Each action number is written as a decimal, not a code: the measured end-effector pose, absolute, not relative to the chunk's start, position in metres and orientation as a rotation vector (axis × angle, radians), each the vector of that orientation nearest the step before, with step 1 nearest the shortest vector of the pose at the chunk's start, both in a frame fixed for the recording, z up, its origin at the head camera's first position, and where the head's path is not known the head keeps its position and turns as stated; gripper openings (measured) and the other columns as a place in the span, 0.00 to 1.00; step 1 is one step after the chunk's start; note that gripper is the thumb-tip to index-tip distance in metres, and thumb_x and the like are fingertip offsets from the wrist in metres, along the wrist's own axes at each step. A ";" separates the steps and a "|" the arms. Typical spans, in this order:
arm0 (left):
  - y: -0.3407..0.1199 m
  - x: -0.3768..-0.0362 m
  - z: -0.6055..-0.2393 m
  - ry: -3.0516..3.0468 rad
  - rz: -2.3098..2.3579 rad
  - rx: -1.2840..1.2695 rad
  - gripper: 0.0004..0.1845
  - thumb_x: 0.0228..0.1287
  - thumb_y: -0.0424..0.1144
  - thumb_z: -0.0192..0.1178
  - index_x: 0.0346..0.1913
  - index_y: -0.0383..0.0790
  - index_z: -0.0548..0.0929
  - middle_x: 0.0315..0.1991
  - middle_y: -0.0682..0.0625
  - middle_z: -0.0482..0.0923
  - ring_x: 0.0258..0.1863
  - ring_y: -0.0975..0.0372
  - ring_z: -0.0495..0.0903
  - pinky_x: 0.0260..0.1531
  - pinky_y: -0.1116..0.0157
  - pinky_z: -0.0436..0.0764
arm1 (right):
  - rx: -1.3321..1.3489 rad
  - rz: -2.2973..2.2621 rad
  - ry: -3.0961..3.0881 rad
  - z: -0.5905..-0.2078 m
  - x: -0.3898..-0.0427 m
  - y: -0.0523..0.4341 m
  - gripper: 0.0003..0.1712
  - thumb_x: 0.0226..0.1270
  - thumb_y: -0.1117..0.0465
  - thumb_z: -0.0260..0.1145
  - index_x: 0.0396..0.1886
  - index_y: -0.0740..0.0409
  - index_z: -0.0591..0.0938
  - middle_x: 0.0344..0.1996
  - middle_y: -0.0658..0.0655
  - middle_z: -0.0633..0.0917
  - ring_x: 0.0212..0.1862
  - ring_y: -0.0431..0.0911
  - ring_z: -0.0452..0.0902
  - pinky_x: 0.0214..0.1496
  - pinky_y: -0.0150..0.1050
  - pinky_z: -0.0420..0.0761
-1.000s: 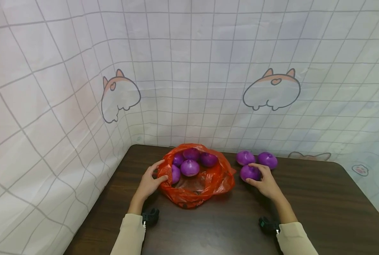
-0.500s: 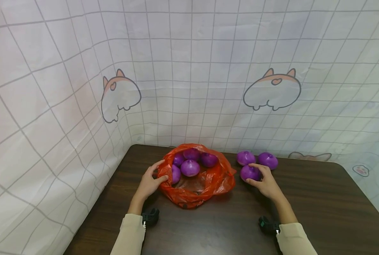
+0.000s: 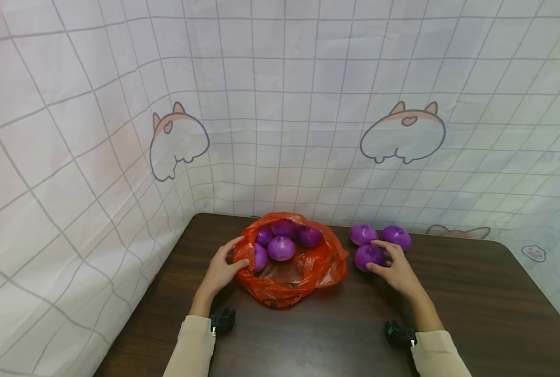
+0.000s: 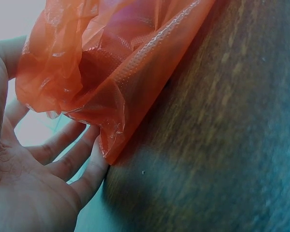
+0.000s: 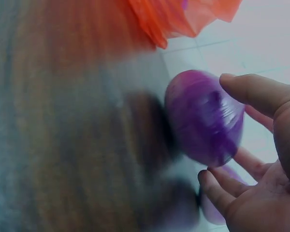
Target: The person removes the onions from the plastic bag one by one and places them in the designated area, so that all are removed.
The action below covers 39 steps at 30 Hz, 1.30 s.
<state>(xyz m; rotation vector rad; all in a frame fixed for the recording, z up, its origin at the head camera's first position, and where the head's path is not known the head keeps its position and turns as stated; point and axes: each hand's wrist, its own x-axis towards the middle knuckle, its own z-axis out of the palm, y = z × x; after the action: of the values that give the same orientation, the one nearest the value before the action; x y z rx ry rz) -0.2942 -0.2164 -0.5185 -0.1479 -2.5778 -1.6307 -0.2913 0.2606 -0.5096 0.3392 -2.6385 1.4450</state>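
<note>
A red plastic bag (image 3: 327, 267) lies with its mouth wide, several purple onions (image 3: 281, 248) inside. My left hand (image 3: 219, 269) holds the bag's left rim, thumb on the inner side and fingers outside. In the left wrist view its crumpled red film (image 4: 111, 92) hangs between the thumb side and the spread fingers (image 4: 89, 166). To the bag's right, my right hand (image 3: 397, 268) has thumb and fingertips around the near onion (image 3: 365, 257). The right wrist view shows this onion (image 5: 203, 118) between thumb and curved fingers, away from the palm.
Two more purple onions, a left one (image 3: 363, 234) and a right one (image 3: 396, 237), rest just behind at the table's back edge. The dark wooden table (image 3: 308, 340) meets a white grid-patterned curtain (image 3: 280, 131) at the back and left.
My right hand has shifted slightly right, widening the space between its palm and the near onion, which has barely moved left. My left hand and the bag have stayed put.
</note>
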 end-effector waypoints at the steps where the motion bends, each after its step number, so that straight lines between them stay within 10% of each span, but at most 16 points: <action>1: -0.216 -0.294 -0.518 -2.576 -1.634 -0.149 0.34 0.64 0.43 0.71 0.73 0.57 0.73 0.69 0.41 0.70 0.58 0.45 0.74 0.47 0.53 0.80 | 0.344 1.444 -2.634 -0.507 -0.291 0.261 0.36 0.68 0.61 0.72 0.73 0.62 0.69 0.68 0.73 0.61 0.67 0.71 0.66 0.67 0.71 0.68; 28: -0.218 -0.296 -0.518 -2.575 -1.630 -0.163 0.34 0.64 0.43 0.70 0.73 0.58 0.72 0.69 0.41 0.70 0.59 0.45 0.73 0.47 0.55 0.81 | 0.511 1.329 -2.453 -0.443 -0.265 0.198 0.32 0.65 0.60 0.74 0.68 0.57 0.76 0.65 0.62 0.73 0.67 0.58 0.68 0.68 0.63 0.69; 35: -0.217 -0.295 -0.519 -2.557 -1.649 -0.161 0.35 0.64 0.41 0.71 0.73 0.54 0.73 0.68 0.40 0.70 0.58 0.44 0.74 0.47 0.53 0.81 | 0.572 1.395 -2.357 -0.445 -0.254 0.161 0.27 0.65 0.64 0.73 0.63 0.57 0.79 0.60 0.58 0.77 0.59 0.47 0.72 0.64 0.33 0.71; 39: -0.217 -0.294 -0.519 -2.563 -1.645 -0.168 0.34 0.64 0.41 0.71 0.73 0.57 0.73 0.68 0.40 0.71 0.57 0.45 0.74 0.45 0.56 0.81 | 0.603 1.419 -2.357 -0.452 -0.255 0.146 0.25 0.65 0.63 0.73 0.62 0.55 0.79 0.59 0.54 0.78 0.59 0.52 0.74 0.63 0.46 0.74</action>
<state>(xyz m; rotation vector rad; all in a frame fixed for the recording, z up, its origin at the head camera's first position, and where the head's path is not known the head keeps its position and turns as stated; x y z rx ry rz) -0.2944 -0.2174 -0.5194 -0.1675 -2.5628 -1.6446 -0.2553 0.1460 -0.4520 0.6030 -2.3566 1.4188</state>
